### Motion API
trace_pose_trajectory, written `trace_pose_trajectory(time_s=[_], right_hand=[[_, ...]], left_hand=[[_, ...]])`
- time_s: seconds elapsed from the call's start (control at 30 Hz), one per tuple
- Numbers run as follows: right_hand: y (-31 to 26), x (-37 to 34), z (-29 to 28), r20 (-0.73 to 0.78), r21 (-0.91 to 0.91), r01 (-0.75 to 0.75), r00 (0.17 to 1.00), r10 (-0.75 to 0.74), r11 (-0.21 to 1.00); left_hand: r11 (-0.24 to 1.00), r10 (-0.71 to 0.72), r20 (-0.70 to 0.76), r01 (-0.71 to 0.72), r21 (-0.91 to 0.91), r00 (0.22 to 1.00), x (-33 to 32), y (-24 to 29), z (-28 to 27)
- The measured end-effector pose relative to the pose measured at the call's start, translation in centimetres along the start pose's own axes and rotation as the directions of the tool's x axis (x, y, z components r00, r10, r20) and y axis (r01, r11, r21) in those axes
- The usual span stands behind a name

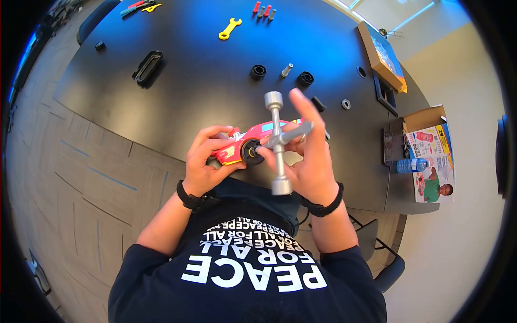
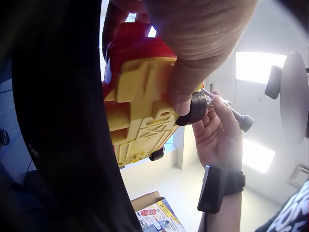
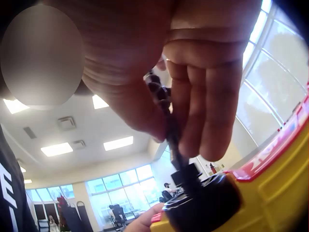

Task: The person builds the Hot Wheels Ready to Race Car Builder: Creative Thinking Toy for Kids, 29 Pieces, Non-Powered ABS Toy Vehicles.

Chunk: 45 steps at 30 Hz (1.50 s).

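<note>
A red toy car [image 1: 229,155] with a yellow underside [image 2: 145,104] is held up near the table's front edge. My left hand [image 1: 207,159] grips its end, thumb beside a black wheel [image 1: 249,153]. In my right hand [image 1: 315,169] is a grey toy lug wrench [image 1: 278,139] shaped like a cross. Thumb and fingers pinch one arm of it, while the index finger points up and away. That arm's end meets the middle of the wheel, where a dark socket-like piece [image 3: 187,176] shows in the right wrist view.
On the table lie a yellow wrench [image 1: 230,29], loose black wheels [image 1: 258,72], a grey bolt [image 1: 287,70], more red and grey bolts [image 1: 262,11] and a black case [image 1: 147,68]. A water bottle [image 1: 410,165] and a printed box [image 1: 433,145] are at the right.
</note>
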State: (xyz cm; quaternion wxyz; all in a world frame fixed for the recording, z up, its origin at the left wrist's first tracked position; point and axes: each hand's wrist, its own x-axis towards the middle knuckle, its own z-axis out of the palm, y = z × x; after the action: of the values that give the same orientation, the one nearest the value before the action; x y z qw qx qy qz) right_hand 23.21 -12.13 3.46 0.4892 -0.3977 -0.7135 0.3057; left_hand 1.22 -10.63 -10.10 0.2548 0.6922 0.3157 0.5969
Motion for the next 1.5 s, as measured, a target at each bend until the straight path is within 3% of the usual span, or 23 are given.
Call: trace_pose_trajectory(time_s=[0.07,0.13,0.27,0.3,0.43,0.53,0.6,0.67,0.8,0.87,0.9,0.97,1.2,1.27,1.4,1.47,1.5], right_hand=[[0.3,0.5,-0.2,0.020,-0.091,0.070,0.997,-0.068,0.993],[0.1,0.8,-1.5,0.257,-0.353,0.292,0.944,-0.208,0.889],[-1.2,1.2,-2.8,0.280,-0.550,0.207,0.959,-0.055,0.809],[-1.8,1.7,-3.2,0.312,-0.566,0.250,0.947,-0.077,0.785],[-4.9,3.2,-4.6,0.439,-0.482,0.244,0.899,-0.010,0.841],[-4.0,3.8,-5.4,0.472,-0.410,0.229,0.881,-0.009,0.883],[-3.9,3.9,-5.2,0.449,-0.405,0.252,0.892,-0.049,0.879],[-4.3,4.0,-4.5,0.306,-0.408,0.152,0.952,-0.022,0.900],[-5.3,4.1,-4.3,0.217,-0.281,0.003,0.974,0.060,0.960],[-6.1,4.5,-5.2,0.398,-0.386,0.213,0.916,-0.046,0.898],[-6.2,4.7,-5.4,0.397,-0.386,0.211,0.917,-0.045,0.898],[-6.4,5.1,-5.6,0.496,-0.378,0.424,0.843,-0.207,0.823],[-7.1,5.9,-5.4,0.628,-0.414,0.515,0.758,-0.174,0.750],[-7.4,5.5,-5.0,0.547,-0.624,0.378,0.837,0.037,0.684],[-6.6,5.9,-4.5,0.514,-0.518,0.415,0.850,-0.115,0.748],[-6.0,6.0,-4.4,0.555,-0.385,0.473,0.805,-0.211,0.792],[-6.3,5.9,-4.4,0.553,-0.386,0.472,0.806,-0.210,0.793]], left_hand=[[1.000,0.007,0.004,-0.007,0.008,1.000,0.1,0.0,-0.1],[1.000,0.016,0.010,-0.016,0.014,1.000,0.1,0.0,-0.1],[1.000,0.014,0.002,-0.014,0.006,1.000,-0.1,-0.4,0.0],[1.000,0.019,-0.004,-0.019,0.011,1.000,-0.1,-0.5,0.1],[0.999,0.033,0.000,-0.033,0.023,0.999,0.2,-0.2,0.0],[0.999,0.035,0.000,-0.035,0.029,0.999,0.2,-0.1,0.0],[1.000,0.014,-0.001,-0.014,0.012,1.000,0.1,0.1,0.0],[1.000,-0.007,-0.004,0.007,-0.004,1.000,0.1,0.1,0.1],[1.000,-0.001,0.004,0.001,0.001,1.000,0.1,0.0,0.0],[1.000,0.011,0.004,-0.011,0.009,1.000,0.1,-0.1,0.0],[1.000,0.014,0.004,-0.014,0.006,1.000,0.1,-0.1,0.0],[1.000,0.018,0.006,-0.018,0.001,1.000,0.0,-0.1,0.0],[1.000,-0.004,-0.009,0.004,0.003,1.000,-0.1,-0.2,0.1],[1.000,-0.002,-0.008,0.002,0.017,1.000,-0.1,-0.1,0.1],[1.000,-0.016,0.000,0.016,-0.009,1.000,0.0,-0.1,0.0],[1.000,0.001,0.005,-0.001,0.007,1.000,-0.1,0.0,0.0],[0.997,-0.071,0.008,0.071,-0.028,0.997,-0.1,0.4,0.0]])
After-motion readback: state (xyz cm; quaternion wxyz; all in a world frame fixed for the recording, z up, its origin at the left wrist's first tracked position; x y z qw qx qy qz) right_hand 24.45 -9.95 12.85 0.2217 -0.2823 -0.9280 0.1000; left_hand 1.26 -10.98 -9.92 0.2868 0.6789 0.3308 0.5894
